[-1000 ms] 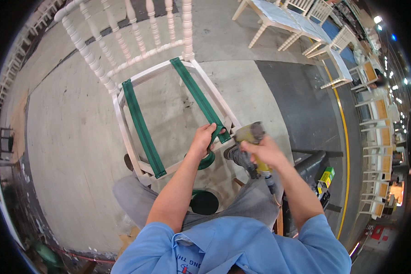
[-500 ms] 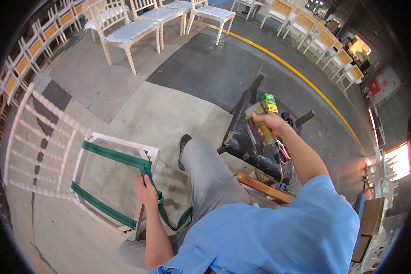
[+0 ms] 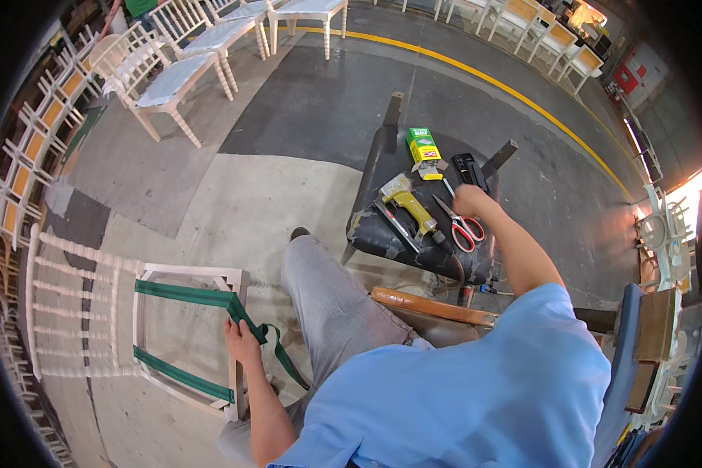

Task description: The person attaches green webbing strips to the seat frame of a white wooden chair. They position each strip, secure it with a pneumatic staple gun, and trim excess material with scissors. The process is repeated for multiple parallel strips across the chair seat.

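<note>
My left hand (image 3: 243, 342) pinches a green webbing strap (image 3: 238, 308) at the near right corner of a white chair's open seat frame (image 3: 234, 277). The strap's loose end hangs down beside my leg. A second green strap (image 3: 183, 374) spans the frame's other side. My right hand (image 3: 471, 201) is closed over a black padded stool (image 3: 374, 230), just above red-handled scissors (image 3: 462, 231). A thin metal shaft (image 3: 448, 186) shows by its fingers; whether they grip it is hidden. A yellow-green staple gun (image 3: 412, 207) lies left of that hand.
A green-and-yellow box (image 3: 424, 152) and a black object (image 3: 469, 170) lie on the stool. A wooden armrest (image 3: 429, 306) runs beside me. White chairs (image 3: 175, 82) stand at the far left, more along the far right. An air hose trails off the stool's near edge.
My right hand has let go of the staple gun, which now lies on the stool, and has moved to beside the scissors. My left hand stays on the strap. The view has shifted.
</note>
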Demonstrator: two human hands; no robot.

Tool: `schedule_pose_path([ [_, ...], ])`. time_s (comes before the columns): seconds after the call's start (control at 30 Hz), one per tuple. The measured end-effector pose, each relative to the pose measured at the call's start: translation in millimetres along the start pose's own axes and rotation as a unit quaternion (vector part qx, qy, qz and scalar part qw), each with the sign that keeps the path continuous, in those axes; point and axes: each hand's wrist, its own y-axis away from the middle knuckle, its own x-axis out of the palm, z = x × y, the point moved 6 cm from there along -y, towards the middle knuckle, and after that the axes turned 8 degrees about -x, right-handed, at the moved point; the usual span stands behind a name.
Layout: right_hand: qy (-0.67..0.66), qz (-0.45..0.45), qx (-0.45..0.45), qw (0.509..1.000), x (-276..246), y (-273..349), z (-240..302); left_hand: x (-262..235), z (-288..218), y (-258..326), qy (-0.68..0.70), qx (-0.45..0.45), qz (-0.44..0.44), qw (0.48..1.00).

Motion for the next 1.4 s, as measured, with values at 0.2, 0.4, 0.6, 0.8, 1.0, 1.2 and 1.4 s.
schedule_pose_path([
  [0.2,-0.118,-0.006,0.022,0.993,61,52,23,-21,13,8,-0.063,-0.038,-0.041,0.996],
  [0.4,-0.418,0.035,0.103,0.902,45,100,38,-24,30,48,0.012,-0.077,0.025,0.997],
  [0.6,-0.557,0.001,-0.193,0.808,-54,85,158,-25,37,28,0.26,-0.237,0.117,0.929],
  [0.8,-0.104,-0.046,-0.585,0.803,-120,47,405,-50,20,-19,0.508,-0.35,0.19,0.764],
  [1.0,0.119,-0.006,-0.729,0.674,-66,-3,514,-47,29,-22,0.516,-0.364,0.179,0.754],
  [1.2,0.118,-0.014,-0.786,0.607,-20,-9,548,-54,27,-17,0.507,-0.359,0.179,0.763],
  [1.4,0.11,-0.021,-0.789,0.604,2,-8,552,-53,3,-20,0.465,-0.343,0.195,0.793],
])
